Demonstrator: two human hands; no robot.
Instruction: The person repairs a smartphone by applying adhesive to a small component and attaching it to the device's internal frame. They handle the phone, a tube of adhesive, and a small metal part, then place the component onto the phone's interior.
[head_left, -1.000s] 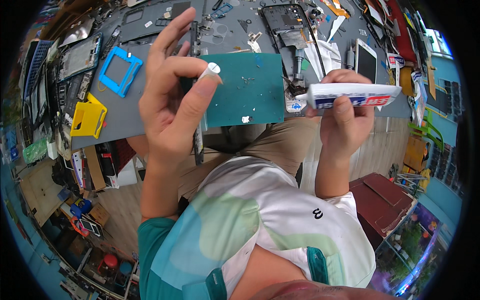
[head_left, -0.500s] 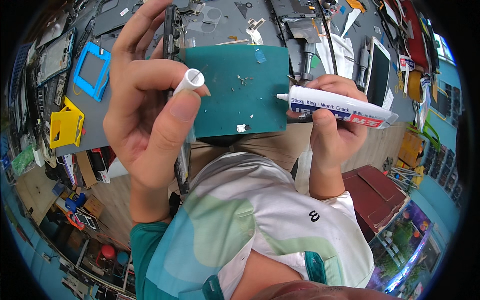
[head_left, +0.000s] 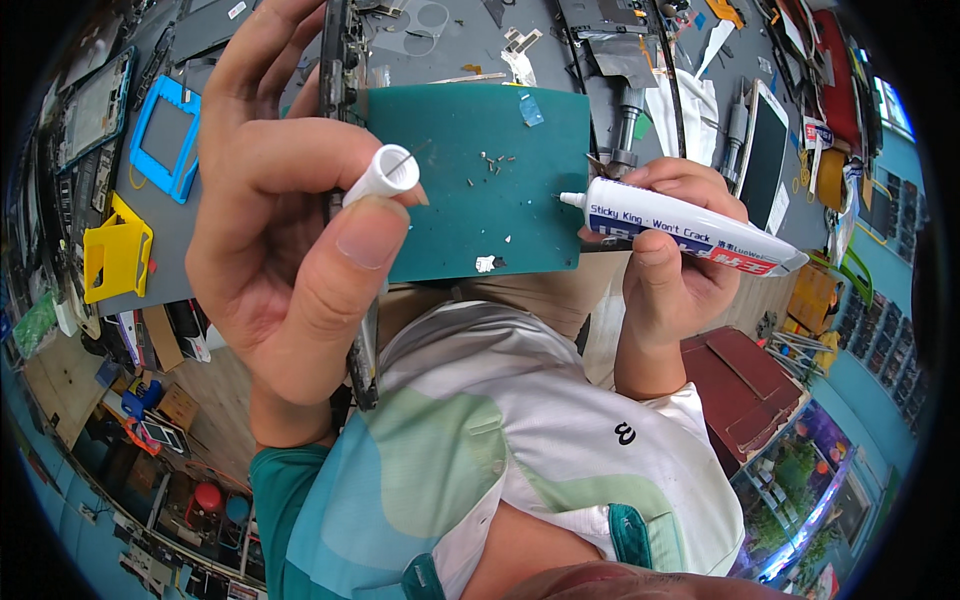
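Note:
My left hand [head_left: 290, 240] pinches a small white cap [head_left: 385, 172] between thumb and forefinger, with a thin pin visible at its mouth. A long dark phone-like frame [head_left: 362, 355], seen edge-on, also appears gripped in this hand, partly hidden by the fingers. My right hand [head_left: 670, 270] holds a white tube [head_left: 680, 222] with blue and red print, lying nearly sideways, its uncapped nozzle pointing left toward the cap. Behind both hands is a green mat [head_left: 450, 190] bearing tiny screws and scraps.
The grey bench [head_left: 460, 40] carries phone parts, a blue frame [head_left: 140, 130], a yellow holder [head_left: 115, 260], a cylindrical metal tool [head_left: 628, 130] and a white phone [head_left: 760, 135]. A maroon case [head_left: 740, 390] stands low at the right; cluttered shelves line the left.
My left hand, with cap and dark frame, has come left and appears larger, nearer the camera. The tube has shifted lower and tilted, its tail now lower than the nozzle.

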